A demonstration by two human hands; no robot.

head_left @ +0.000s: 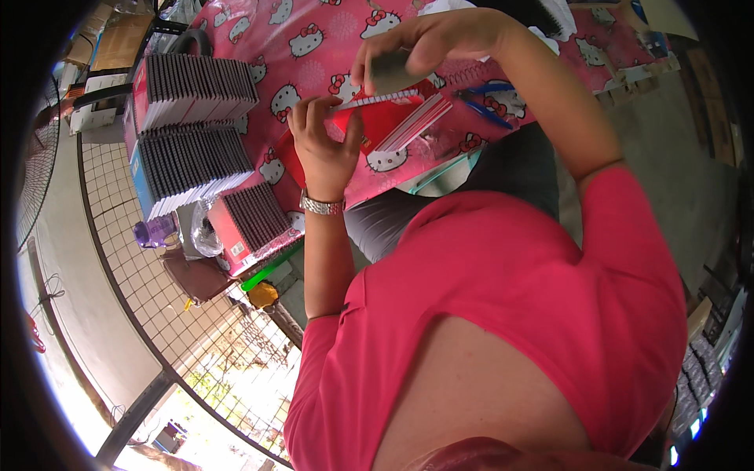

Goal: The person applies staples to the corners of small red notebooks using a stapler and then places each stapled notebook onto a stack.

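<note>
We see both bare hands at work over a table spread with a pink cartoon-patterned cloth (304,41). Between and just below them, near the table's front edge, lie red notebooks (363,119), their pale page edges showing in stripes on the right and a white toothed strip running along the far side. Our left hand (323,149), with a metal-banded watch (322,206) at the wrist, is at the left end of these notebooks, its fingers bent and its thumb standing apart from them; we cannot tell whether the fingertips pinch the notebook or only rest by it. Our right hand (449,41) reaches in from the right and grips a dark block (393,72) between fingers and thumb, over the far side of the notebooks; blur hides what the block is and whether it touches them. Just right of the notebooks we see pliers (488,118) with blue handles, and a thin wire coil (465,76) beyond. To our left, three rows of notebooks stand packed together with dark upper edges: a far row (200,82), a middle row (192,161) and a shorter near row (253,221). A purple bottle (155,231) is beside the rows, near a wire mesh (129,224).
</note>
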